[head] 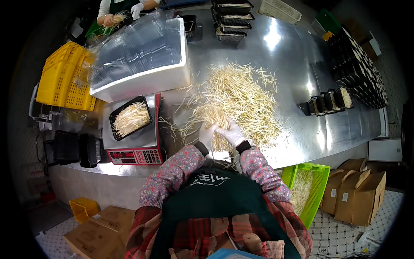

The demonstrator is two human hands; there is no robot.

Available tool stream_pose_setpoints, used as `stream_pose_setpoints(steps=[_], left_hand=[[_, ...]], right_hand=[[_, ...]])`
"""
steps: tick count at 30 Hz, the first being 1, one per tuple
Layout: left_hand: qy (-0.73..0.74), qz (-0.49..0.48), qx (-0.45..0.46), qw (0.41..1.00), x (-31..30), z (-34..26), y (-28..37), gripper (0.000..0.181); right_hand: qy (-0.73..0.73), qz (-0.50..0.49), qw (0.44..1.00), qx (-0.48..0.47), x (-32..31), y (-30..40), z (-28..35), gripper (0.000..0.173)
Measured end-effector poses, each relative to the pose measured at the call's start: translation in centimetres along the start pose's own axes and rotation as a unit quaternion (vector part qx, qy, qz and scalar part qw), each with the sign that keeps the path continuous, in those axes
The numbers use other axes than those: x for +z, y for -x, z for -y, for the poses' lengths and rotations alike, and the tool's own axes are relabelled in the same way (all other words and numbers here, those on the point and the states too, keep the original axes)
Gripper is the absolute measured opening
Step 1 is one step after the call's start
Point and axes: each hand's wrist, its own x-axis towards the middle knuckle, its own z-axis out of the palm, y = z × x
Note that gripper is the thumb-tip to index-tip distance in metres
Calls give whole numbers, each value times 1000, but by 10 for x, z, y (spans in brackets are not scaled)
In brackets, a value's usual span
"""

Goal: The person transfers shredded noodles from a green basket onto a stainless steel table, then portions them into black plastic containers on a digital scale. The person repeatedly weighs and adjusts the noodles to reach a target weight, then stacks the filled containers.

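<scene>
My left hand and my right hand, both in white gloves, grip one bunch of bean sprouts between them. They are at the near edge of a large loose pile of bean sprouts on the steel table. Left of my hands stands a red digital scale with a steel pan. On that pan rests a black plastic tray, tilted at an angle to the scale and filled with sprouts. Stray sprouts lie between the scale and the pile.
A white foam box of clear plastic lids stands behind the scale. Empty black trays are at left. Filled black trays stand stacked at the back and right. A green crate holds sprouts. A co-worker's gloved hand shows across the table.
</scene>
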Motion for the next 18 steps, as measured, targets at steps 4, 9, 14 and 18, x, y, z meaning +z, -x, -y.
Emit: stream_pose_setpoints(steps=[4,9,14,18], left_hand=[[35,147,78,985,45,-81,70,45],[10,135,-98,986,-15,-53,31,46],[-62,46,-15,997,-53,-43,45,40],[-62,17,39,997,-66,-45,40,44]], right_hand=[[-302,47,952,-7,-44,22,36,78],[-134,-42,983,120,-40,5,-3,61],[-345,-50,936,48,-58,15,-40,53],[-323,-73,943,28,-76,15,-84,38]])
